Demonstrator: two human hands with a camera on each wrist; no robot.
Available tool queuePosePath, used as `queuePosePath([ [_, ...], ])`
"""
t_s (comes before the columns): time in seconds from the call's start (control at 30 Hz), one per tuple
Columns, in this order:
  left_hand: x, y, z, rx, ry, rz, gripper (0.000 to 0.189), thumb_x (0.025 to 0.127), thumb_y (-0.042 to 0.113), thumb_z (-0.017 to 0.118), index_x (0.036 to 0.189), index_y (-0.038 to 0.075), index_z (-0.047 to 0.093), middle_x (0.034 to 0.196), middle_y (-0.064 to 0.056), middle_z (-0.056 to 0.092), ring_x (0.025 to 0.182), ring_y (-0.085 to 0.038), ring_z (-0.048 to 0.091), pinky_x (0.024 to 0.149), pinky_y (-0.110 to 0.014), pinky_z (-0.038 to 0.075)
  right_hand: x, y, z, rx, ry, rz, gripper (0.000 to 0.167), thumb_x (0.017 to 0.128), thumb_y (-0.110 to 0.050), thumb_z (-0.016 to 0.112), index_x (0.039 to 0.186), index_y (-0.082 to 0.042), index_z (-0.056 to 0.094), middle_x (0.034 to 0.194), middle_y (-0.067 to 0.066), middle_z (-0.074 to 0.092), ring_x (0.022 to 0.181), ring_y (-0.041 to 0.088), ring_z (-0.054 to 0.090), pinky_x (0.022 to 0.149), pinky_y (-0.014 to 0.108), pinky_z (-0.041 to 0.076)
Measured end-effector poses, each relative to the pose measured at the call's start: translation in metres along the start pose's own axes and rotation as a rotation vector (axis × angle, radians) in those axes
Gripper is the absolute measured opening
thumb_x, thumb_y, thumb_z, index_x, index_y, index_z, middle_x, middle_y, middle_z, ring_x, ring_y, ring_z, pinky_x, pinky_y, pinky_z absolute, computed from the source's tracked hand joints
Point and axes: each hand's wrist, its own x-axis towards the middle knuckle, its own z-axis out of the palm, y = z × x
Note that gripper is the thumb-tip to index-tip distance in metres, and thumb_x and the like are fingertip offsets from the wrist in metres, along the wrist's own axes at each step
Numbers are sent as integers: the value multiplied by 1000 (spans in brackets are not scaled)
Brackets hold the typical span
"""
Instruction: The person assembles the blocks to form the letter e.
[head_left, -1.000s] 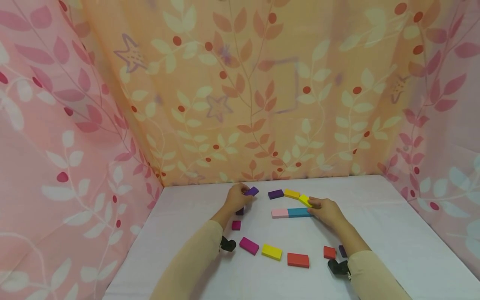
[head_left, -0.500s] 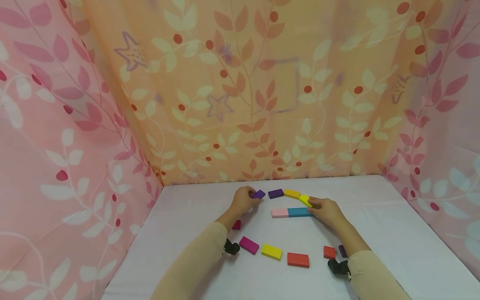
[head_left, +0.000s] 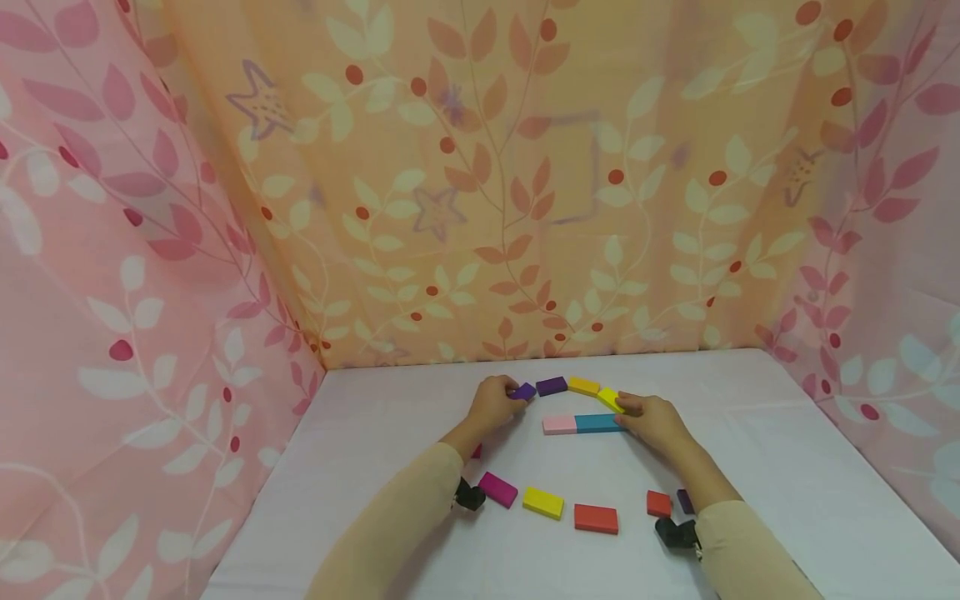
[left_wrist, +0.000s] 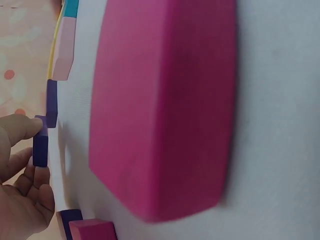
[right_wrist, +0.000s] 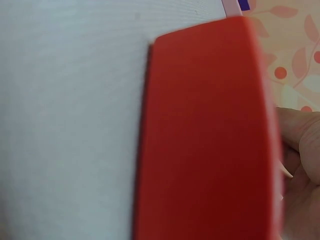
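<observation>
My left hand [head_left: 492,403] pinches a purple block [head_left: 524,391] between thumb and fingers, right beside the left end of a dark purple block [head_left: 551,386]. In the left wrist view, the held block [left_wrist: 40,150] stands on the near side of that dark purple block [left_wrist: 52,102]. My right hand [head_left: 653,421] holds the right end of a yellow block [head_left: 610,399], its fingers covering part of it. Another yellow block [head_left: 583,386] lies between the two. Just below, a pink block [head_left: 558,425] and a blue block [head_left: 596,423] lie end to end, the blue one's right end at my right thumb.
Nearer on the white table [head_left: 525,567] lie a magenta block [head_left: 498,489], a yellow block [head_left: 543,502], a red block [head_left: 596,518] and a smaller red one [head_left: 658,503]. A dark block [head_left: 686,502] sits partly behind the right forearm. Patterned curtains [head_left: 480,250] enclose the table.
My left hand has moved right with the purple block, bringing it up to the end of the dark purple block. The right hand has stayed in place at the yellow block.
</observation>
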Motion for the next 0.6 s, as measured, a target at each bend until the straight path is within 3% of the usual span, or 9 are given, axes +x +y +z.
queuePosePath([
  [0.6,6,-2,9,49,-24,35,33,85,24,84,109,5,72,101,-4,69,95,-18,61,91,-35,53,0,0,0,12,2,-4,54,96,-32,73,142,-8,61,152,12,53,144,43,41,114,64,33],
])
